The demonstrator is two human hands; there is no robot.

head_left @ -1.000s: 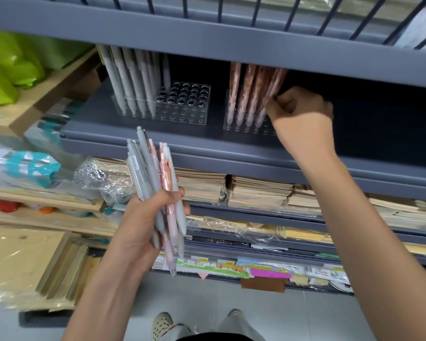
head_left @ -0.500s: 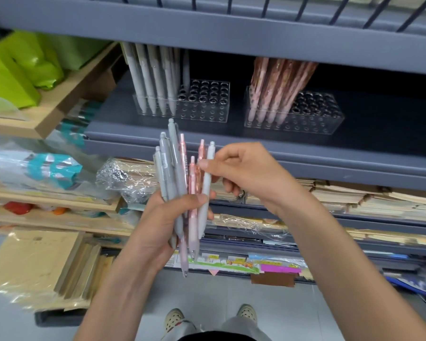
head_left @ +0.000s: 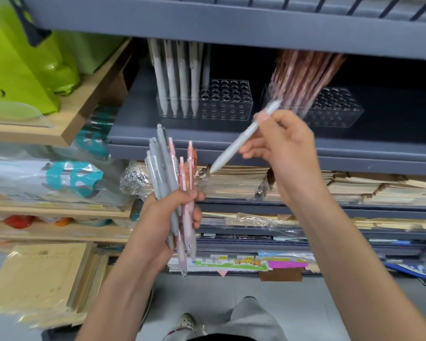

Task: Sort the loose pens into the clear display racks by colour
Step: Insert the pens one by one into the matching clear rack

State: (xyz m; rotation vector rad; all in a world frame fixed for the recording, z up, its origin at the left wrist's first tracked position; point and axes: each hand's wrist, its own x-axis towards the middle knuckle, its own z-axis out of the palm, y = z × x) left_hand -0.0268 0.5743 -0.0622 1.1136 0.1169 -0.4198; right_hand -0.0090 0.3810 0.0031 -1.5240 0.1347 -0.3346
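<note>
In the head view, we are gripping a bundle of loose pens [head_left: 169, 173] in our left hand [head_left: 162, 225], with fingers and thumb curling round the barrels. The grey pens are sitting on the left of the bundle and the pink ones on the right, all with their tips pointing down.

Our right hand [head_left: 284, 148] is pinching a single grey pen [head_left: 239, 141] between thumb and fingertips. We are holding it tilted, tip pointing down and left, the other end up and right. It is hanging in front of the grey shelf [head_left: 207, 135], apart from the bundle and from both racks.

On that shelf two clear racks are standing side by side. The left rack [head_left: 228, 104] is carrying upright grey pens [head_left: 176, 80] in its left part, with rows of holes showing on its right. The right rack [head_left: 336, 112] is carrying leaning pink pens [head_left: 303, 80] in its left part.

Stacks of paper goods [head_left: 236, 182] are lying on the shelf below, and green bags [head_left: 17, 70] are sitting on a wooden shelf to the left.
</note>
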